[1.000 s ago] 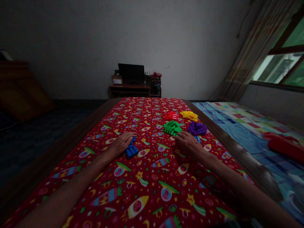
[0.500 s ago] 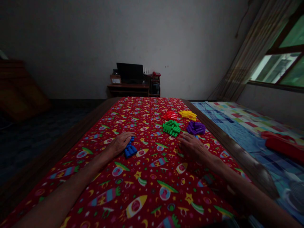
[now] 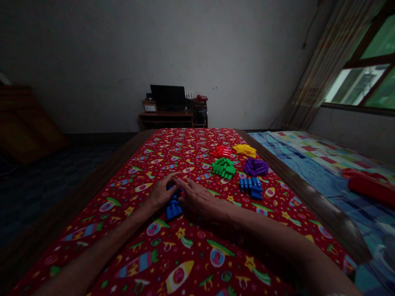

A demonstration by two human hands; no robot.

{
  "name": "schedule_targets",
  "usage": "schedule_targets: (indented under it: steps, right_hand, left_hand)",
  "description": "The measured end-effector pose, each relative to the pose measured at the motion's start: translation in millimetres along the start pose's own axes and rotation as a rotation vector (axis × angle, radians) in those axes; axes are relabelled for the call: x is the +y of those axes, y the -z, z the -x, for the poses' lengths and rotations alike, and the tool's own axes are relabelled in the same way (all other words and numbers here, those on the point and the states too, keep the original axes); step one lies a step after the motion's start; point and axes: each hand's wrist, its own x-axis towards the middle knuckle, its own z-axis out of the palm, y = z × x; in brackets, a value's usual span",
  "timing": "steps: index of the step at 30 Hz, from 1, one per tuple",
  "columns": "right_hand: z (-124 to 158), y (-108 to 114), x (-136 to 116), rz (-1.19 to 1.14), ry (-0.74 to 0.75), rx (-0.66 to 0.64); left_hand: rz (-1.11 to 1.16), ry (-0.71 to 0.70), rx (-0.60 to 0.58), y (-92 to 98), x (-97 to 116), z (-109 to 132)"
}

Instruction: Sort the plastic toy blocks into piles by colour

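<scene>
A small heap of blue plastic pieces lies on the red patterned cloth, partly covered by my hands. My left hand rests along its left side, thumb and fingers apart and curved about the far pieces. From the right, my right hand reaches over the same heap with its fingers stretched out. The fingertips of both hands nearly meet, and some pieces beneath them are hidden. Farther right, a second group of blue pieces lies in front of the purple pieces.
Green pieces, red pieces and yellow pieces form separate piles farther back. The patterned cloth covers the long table. Beyond stands a desk with a monitor. A bed with a red bag is at right.
My right hand has moved left from the right-hand blue group to the heap by my left hand. That group is now uncovered. The left hand stays beside the heap, slightly shifted.
</scene>
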Motion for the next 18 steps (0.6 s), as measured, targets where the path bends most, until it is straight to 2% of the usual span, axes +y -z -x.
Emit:
schedule_targets:
  steps: [4, 6, 8, 10, 14, 15, 16, 18]
  right_hand:
    - [-7, -8, 12, -0.166, 0.067, 0.062]
    - [-6, 0, 19, -0.176, 0.067, 0.059]
    - [-1, 18, 25, -0.139, 0.032, 0.073]
    - [10, 42, 34, -0.076, -0.031, 0.131]
    - [53, 90, 58, 0.159, -0.186, 0.29]
    - [67, 98, 65, 0.243, -0.234, 0.317]
    - [80, 104, 71, 0.329, -0.288, 0.334]
    - [105, 109, 80, 0.486, -0.4, 0.326]
  left_hand:
    - [0.189, 0.008, 0.06, -16.9, 10, 5]
    - [0.209, -0.017, 0.068, -19.8, 14, 7]
    - [0.159, -0.042, 0.047, -15.2, 17, 7]
    - [0.054, -0.085, -0.062, -2.6, 21, 6]
    - [-0.136, -0.201, -0.502, 31.7, 30, 5]
    - [-0.162, -0.224, -0.581, 38.0, 31, 6]
    - [-0.181, -0.242, -0.628, 42.4, 32, 7]
    - [-0.216, -0.26, -0.645, 45.0, 33, 11]
